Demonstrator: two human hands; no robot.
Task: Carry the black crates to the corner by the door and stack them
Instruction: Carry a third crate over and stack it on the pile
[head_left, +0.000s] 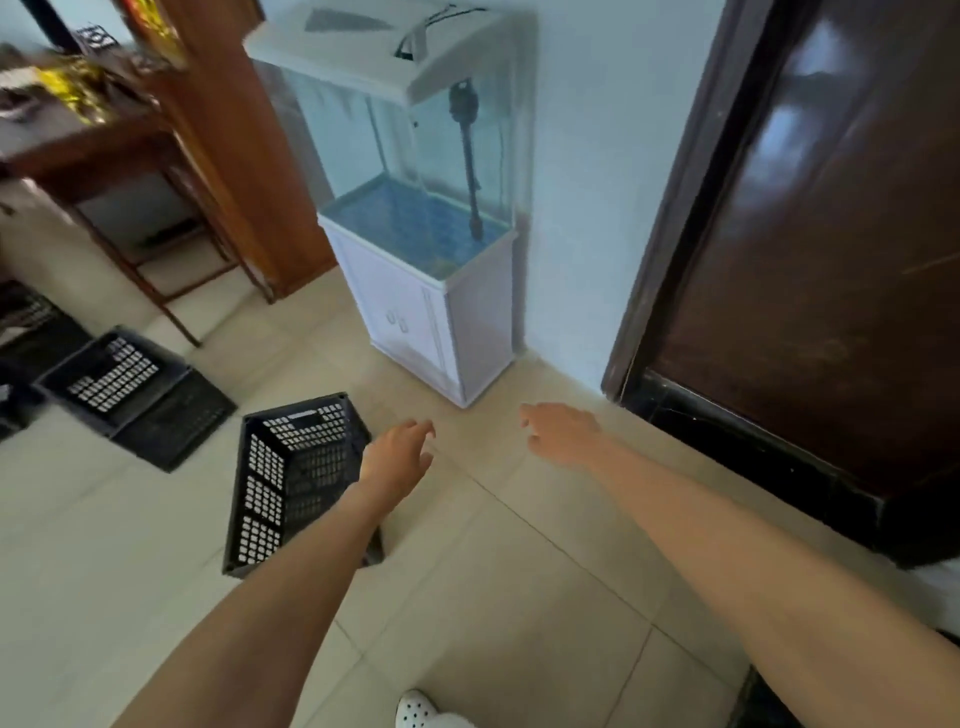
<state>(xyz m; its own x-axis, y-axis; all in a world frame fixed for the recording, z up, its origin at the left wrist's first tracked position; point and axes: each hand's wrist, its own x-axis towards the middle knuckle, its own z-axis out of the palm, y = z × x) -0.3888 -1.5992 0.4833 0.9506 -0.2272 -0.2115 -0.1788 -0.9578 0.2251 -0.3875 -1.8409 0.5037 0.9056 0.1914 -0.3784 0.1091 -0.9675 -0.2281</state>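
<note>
Two hands reach forward over the tiled floor (519, 571), and neither has hold of anything. The left hand (397, 452) has its fingers spread and loosely bent, hovering just right of the nearest crate (288, 478), with the forearm crossing in front of that crate's right edge. I cannot tell whether the arm touches it. The right hand (563, 434) is likewise slack and open, fingers pointing left, held out near the foot of the door (810, 249) on the right.

The nearest crate, black with perforated walls, sits open side up on the floor left of centre, skewed to the tile lines. A second crate (111, 376) lies farther left, also open side up, with a dark slatted piece (179, 421) against its near right side. More dark shapes at the far left edge are too blurred to tell.

Beyond the hands a fish tank (415, 156) stands on a white cabinet (410, 322) against the far wall, left of the door frame. A wooden table (104, 145) with blurred clutter stands far left. A white shoe (415, 709) shows at the near edge.
</note>
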